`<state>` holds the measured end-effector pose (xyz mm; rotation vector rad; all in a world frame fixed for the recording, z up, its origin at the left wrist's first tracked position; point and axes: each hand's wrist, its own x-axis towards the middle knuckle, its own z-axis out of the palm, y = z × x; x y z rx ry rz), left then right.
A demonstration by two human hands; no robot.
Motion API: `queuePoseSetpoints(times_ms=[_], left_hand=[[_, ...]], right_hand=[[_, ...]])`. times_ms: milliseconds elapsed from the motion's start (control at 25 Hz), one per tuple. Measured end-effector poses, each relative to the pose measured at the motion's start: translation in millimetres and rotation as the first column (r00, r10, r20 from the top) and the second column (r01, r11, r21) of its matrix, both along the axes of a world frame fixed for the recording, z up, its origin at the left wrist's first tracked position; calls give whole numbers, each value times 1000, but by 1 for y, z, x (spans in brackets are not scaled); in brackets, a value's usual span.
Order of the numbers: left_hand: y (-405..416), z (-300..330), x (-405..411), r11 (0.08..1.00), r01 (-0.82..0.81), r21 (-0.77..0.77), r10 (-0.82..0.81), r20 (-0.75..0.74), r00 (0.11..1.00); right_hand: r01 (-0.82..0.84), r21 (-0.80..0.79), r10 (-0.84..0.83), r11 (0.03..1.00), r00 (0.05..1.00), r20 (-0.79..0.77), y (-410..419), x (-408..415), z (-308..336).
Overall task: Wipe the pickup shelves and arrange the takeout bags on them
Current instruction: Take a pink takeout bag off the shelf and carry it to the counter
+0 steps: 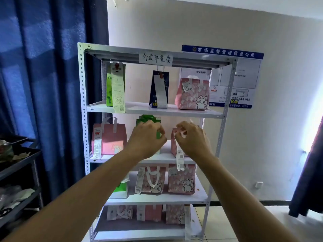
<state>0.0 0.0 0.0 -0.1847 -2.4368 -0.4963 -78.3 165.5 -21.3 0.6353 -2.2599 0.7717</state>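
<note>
A white metal shelf rack stands against the wall with takeout bags on each level. On the second shelf, my left hand grips the top of a green bag, which it mostly hides. Beside it, my right hand pinches the white handle and receipt strip at the top of a pink bag. A long receipt hangs from that bag over the shelf edge. Another pink bag stands at the left of the same shelf.
The top shelf carries a green bag, a dark blue bag and a pink cat-print bag. Lower shelves hold several pink cat bags. A dark trolley stands at the left before blue curtains.
</note>
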Motion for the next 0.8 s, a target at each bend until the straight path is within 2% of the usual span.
queuePoseSetpoints(times_ms=[160, 480, 800], left_hand=[[8, -25, 0, 1000, 11, 24, -12, 78, 997], [40, -94, -6, 989, 41, 140, -66, 183, 981], [85, -181, -17, 971, 32, 238, -107, 311, 944]], right_hand=[[33, -12, -32, 999, 998, 63, 15, -2, -30], [0, -51, 10, 999, 983, 186, 57, -7, -95], [38, -55, -16, 998, 932, 362, 108, -9, -172]])
